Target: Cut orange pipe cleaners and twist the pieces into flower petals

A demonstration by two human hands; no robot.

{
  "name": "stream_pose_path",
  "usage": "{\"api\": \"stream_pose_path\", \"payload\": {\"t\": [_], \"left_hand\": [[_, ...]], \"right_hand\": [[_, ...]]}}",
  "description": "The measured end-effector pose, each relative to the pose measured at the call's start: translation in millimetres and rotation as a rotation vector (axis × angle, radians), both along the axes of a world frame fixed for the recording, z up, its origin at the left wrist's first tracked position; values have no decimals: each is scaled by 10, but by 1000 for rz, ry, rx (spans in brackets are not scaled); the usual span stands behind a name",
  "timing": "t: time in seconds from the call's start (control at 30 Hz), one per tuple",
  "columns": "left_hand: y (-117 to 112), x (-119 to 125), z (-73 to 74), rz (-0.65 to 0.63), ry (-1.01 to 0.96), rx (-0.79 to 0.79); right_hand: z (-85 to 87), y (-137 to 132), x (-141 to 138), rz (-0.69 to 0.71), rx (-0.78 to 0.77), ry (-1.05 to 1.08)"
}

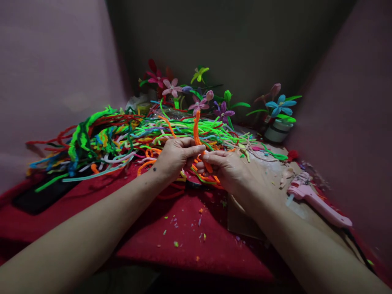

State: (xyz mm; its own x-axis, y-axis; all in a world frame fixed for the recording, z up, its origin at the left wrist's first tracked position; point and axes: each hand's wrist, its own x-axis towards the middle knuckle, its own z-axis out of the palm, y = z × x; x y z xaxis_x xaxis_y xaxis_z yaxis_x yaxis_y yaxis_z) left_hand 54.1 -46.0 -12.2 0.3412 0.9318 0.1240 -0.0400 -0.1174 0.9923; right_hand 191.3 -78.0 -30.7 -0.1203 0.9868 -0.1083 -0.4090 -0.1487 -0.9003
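Red counter (141,241) was kinda flanked by pinkish walls (52,73). Jar (277,132) with blue flower (279,106) above was parked right of pipe-cleaner pile (183,125). Orange stem (197,127) was pinched by left grip (176,157) and right grip (226,165).

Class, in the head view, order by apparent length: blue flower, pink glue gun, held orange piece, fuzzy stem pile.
1. Fuzzy stem pile
2. Pink glue gun
3. Held orange piece, partly covered
4. Blue flower
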Motion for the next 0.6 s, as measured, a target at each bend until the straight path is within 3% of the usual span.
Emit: {"api": "stream_pose_path", "payload": {"t": [0.2,0.47,0.6], "left_hand": [[-51,-26,98,70,220,164],[-13,-84,49,-73,171,298],[28,-104,-4,17,206,600]], "right_hand": [[39,-27,-19,-60,36,-49],[26,-27,11,-42,42,-8],[57,-19,32,-50,21,-52]]}}
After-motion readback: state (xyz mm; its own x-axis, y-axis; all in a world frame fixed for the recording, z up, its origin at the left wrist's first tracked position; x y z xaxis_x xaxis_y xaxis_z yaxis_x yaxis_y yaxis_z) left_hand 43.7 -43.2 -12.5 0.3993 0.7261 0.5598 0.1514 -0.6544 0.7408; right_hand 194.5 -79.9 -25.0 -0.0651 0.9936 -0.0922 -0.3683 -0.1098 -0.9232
